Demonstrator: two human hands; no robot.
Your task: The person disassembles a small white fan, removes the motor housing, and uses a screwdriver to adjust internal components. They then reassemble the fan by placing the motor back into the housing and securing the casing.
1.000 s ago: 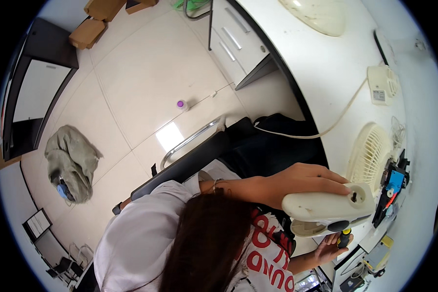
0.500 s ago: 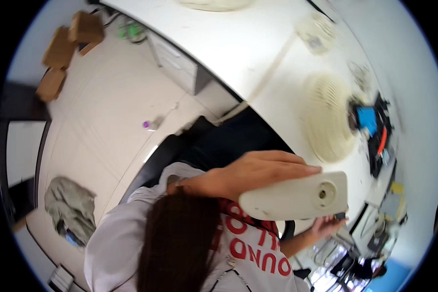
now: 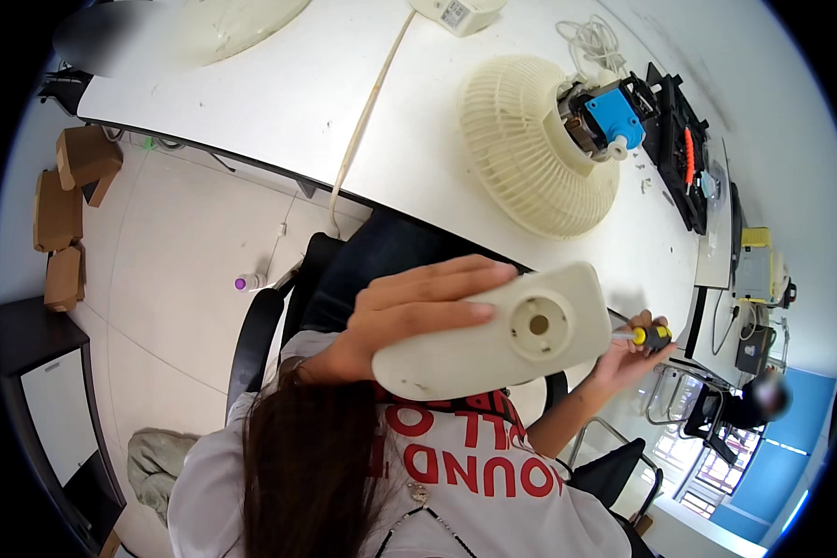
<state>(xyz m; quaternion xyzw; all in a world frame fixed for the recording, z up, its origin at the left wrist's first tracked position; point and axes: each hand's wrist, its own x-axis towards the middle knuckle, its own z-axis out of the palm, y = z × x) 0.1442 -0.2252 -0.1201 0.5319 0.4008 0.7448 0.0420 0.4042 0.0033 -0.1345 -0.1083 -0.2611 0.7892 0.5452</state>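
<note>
My left hand [image 3: 409, 312] grips a cream plastic housing piece [image 3: 502, 339] with a round hole in its face, held up close over my lap. My right hand [image 3: 628, 358] is lower right, closed around a screwdriver [image 3: 649, 336] with a yellow and black handle, just beside the housing's right end. On the white table [image 3: 298, 84] beyond lies a cream fan grille [image 3: 521, 149], face down, with its motor and a blue part [image 3: 609, 112] exposed at the back.
A white cable [image 3: 367, 112] runs across the table to a power strip [image 3: 456, 11]. A black tray [image 3: 676, 139] lies right of the fan. A black chair [image 3: 260, 335], cardboard boxes [image 3: 65, 214] and a small bottle [image 3: 245, 282] are on the floor side. Another person [image 3: 763, 395] sits at far right.
The view has swung so the table and fan now fill the top. My left hand has kept the cream housing and brought it nearer, hole side up; my right hand still holds the screwdriver.
</note>
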